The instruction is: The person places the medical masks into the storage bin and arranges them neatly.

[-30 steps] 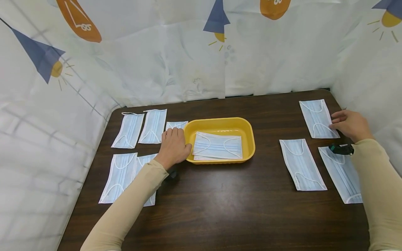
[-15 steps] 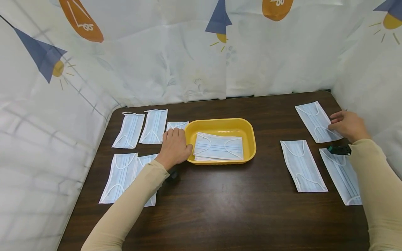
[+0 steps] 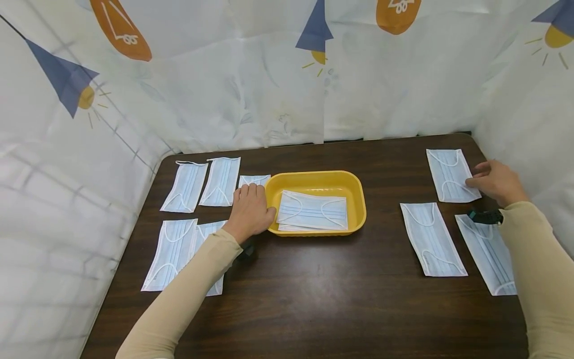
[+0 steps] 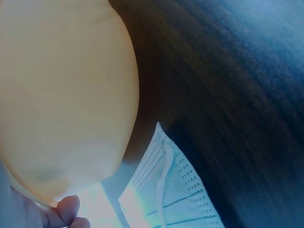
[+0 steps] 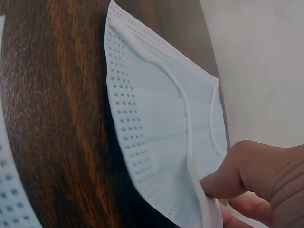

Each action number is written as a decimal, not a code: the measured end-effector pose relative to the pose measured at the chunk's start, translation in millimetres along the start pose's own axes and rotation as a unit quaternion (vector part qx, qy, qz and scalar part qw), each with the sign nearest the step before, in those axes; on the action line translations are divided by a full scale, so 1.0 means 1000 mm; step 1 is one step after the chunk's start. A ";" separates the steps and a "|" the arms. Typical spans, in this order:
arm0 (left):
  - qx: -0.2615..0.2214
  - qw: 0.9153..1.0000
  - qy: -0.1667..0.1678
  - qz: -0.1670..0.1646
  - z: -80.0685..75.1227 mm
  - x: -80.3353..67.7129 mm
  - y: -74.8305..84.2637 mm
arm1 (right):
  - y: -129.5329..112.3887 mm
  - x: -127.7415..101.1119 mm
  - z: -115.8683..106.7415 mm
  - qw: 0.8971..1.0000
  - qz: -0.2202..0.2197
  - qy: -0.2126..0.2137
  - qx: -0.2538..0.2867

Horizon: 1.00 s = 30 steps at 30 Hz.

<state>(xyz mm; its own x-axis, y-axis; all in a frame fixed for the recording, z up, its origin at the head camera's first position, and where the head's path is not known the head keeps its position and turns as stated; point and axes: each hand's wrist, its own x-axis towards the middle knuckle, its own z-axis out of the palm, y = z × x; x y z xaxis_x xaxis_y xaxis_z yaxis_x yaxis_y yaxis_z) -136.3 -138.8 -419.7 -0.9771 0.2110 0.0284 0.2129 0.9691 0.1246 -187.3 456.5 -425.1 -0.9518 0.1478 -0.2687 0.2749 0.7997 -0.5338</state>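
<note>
My right hand [image 3: 500, 183] pinches the right edge of a pale blue face mask [image 3: 450, 172] at the back right. In the right wrist view the thumb lies on top of that mask [image 5: 156, 109], near an ear loop, with fingers below its edge. My left hand [image 3: 250, 212] grips the left rim of a yellow plastic tray [image 3: 314, 176]. Curled fingertips [image 4: 69, 209] show at the lower left of the left wrist view. Inside the tray lie stacked face masks [image 3: 311, 209], the top one lying lengthwise with both loops up.
Two more masks, one at front right [image 3: 434, 239] and one partly under the right forearm [image 3: 486, 254], lie on the dark wooden table [image 3: 323, 304]. Several masks [image 3: 168, 254] lie on the left, some partly hidden by the left arm. White curtains [image 3: 251, 75] stand behind and beside the table.
The mask in my right hand swings to a tilt, then straightens again, ending slightly nearer to me and left of where it was. My left hand stays on the tray.
</note>
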 end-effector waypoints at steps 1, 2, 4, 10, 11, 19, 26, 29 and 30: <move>-0.001 1.000 0.000 0.000 0.000 0.000 0.000 | 0.000 0.000 0.000 1.000 -0.001 -0.001 0.002; -0.001 1.000 0.000 0.000 0.000 0.000 0.000 | -0.001 0.000 0.000 1.000 0.000 -0.002 0.006; -0.001 1.000 0.001 0.000 0.000 -0.001 0.000 | -0.001 0.000 0.001 1.000 0.005 -0.003 0.015; 0.004 1.000 0.015 0.010 -0.001 -0.002 0.000 | 0.000 0.004 0.007 0.998 0.046 -0.011 0.033; 0.005 1.000 0.017 0.011 -0.002 -0.002 0.000 | 0.000 0.004 0.007 0.998 0.047 -0.011 0.033; 0.005 1.000 0.018 0.012 -0.001 -0.003 0.000 | 0.005 0.007 0.006 0.998 0.011 -0.016 0.063; 0.007 1.000 0.018 0.010 -0.001 -0.003 0.000 | 0.006 0.007 0.002 0.992 0.012 -0.057 0.109; 0.007 1.000 0.015 0.009 0.000 -0.003 -0.001 | 0.006 0.007 0.001 0.992 0.018 -0.065 0.109; 0.008 1.000 0.015 0.009 0.000 -0.003 -0.001 | 0.006 0.007 0.001 0.992 0.019 -0.068 0.108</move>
<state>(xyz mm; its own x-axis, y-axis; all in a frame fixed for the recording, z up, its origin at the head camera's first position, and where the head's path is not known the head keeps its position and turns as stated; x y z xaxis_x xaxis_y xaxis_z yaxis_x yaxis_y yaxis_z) -133.9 -140.4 -419.7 -0.9726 0.2246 0.0598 0.2300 0.9671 0.1083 -192.0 461.6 -431.2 -0.9168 0.0843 -0.3904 0.3478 0.6490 -0.6766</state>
